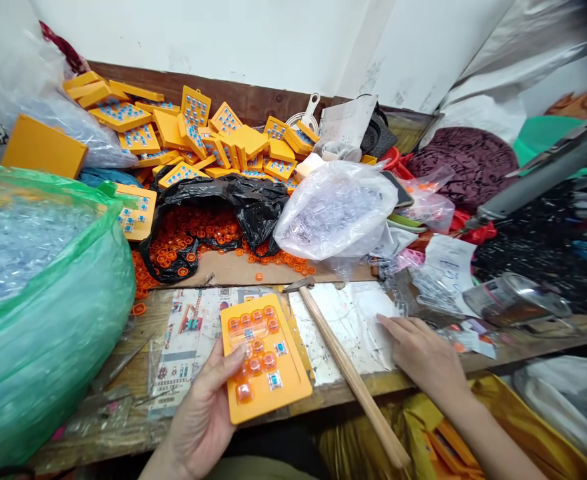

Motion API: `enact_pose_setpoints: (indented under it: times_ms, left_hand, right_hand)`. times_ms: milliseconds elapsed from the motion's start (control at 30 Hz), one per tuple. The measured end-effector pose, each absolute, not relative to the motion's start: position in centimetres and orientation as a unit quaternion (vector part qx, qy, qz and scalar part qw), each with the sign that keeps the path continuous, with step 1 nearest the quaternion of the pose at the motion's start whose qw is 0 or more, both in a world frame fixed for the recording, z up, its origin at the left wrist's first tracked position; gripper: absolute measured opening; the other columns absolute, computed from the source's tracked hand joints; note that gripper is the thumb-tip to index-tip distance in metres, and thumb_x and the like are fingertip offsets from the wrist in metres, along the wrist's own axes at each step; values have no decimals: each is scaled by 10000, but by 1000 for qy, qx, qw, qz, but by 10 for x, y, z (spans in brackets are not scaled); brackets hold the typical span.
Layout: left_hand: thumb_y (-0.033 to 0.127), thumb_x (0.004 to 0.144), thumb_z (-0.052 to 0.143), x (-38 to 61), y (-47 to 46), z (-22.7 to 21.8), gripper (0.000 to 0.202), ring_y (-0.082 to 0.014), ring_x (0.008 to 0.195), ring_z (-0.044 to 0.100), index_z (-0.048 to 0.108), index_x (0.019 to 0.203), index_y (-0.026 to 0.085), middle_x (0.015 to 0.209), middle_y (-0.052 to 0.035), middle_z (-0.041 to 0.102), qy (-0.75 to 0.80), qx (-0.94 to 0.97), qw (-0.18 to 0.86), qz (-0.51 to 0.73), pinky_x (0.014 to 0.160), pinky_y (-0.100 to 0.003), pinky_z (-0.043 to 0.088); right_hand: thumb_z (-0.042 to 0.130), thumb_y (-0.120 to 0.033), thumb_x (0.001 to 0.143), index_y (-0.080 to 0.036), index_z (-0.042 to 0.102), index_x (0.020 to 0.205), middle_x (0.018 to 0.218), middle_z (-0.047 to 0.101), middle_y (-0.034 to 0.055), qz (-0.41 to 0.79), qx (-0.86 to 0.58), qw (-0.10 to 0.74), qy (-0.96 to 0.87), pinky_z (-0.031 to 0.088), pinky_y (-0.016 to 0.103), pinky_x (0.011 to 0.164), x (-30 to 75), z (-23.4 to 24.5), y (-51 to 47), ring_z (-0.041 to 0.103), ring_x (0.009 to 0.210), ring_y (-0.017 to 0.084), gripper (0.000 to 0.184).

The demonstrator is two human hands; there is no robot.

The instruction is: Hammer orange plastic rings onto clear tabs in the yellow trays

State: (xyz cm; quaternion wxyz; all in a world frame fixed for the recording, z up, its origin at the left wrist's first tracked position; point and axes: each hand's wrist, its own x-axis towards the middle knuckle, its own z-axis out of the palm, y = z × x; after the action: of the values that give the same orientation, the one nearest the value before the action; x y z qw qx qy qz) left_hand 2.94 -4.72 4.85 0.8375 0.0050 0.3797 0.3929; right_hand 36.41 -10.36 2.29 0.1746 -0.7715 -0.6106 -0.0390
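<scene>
My left hand [207, 393] is closed on a yellow plastic panel [288, 390], its thumb over the front face. Clear orange caps sit on several of the panel's spots, while others show bare blue-and-silver squares. My right hand [423, 353] reaches over the white sheet [333, 363], fingers stretched out and holding nothing that I can see. Its fingertips are near a heap of small clear plastic pieces [398, 297]. Between the two hands lies a hammer [350, 380], its wooden handle running past the table's front edge.
A green bag [88, 320] of clear pieces bulges at left. Behind stand a black bag [198, 193] of orange rings [213, 233], piled yellow panels [248, 143] and a white bag [338, 213]. A tin can [513, 300] lies at right below a grey metal bar [548, 160].
</scene>
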Motion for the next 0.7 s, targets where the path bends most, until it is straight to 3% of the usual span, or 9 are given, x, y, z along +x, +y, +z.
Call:
enact_pose_setpoints:
  times_ms: [200, 333, 533, 700]
  left_hand:
    - [65, 745, 693, 26, -54, 52, 918, -304, 1130, 619, 170, 1477, 250, 1264, -134, 629, 305, 107, 861, 394, 1022, -469, 462]
    - [32, 673, 735, 26, -56, 57, 992, -314, 1140, 610, 183, 1468, 250, 1263, -136, 629, 302, 144, 847, 413, 1014, -446, 469]
    - [-2, 557, 786, 34, -57, 60, 1131, -309, 1070, 651, 148, 1454, 260, 1190, -130, 672, 317, 181, 810, 459, 964, -410, 506]
    - [58, 538, 835, 41, -59, 58, 1103, -290, 998, 684, 194, 1420, 227, 1148, -144, 687, 370, 210, 774, 469, 879, -373, 554]
  right_hand:
    - [592, -308, 791, -218, 738, 887, 900, 723, 107, -7, -735, 408, -542, 390, 502, 937, 342, 16, -59, 598, 972, 308, 197]
    - [558, -474, 839, -212, 656, 987, 833, 699, 70, 105, -684, 560, -455, 538, 444, 758, 289, 34, -47, 669, 760, 229, 316]
    - [839, -426, 609, -218, 732, 771, 700, 724, 28, 425, -597, 613, -296, 559, 232, 611, 188, 55, -81, 668, 642, 145, 285]
    - [826, -389, 648, -228, 752, 750, 717, 721, 12, 450, -581, 616, -284, 542, 210, 645, 162, 42, -92, 656, 664, 129, 205]
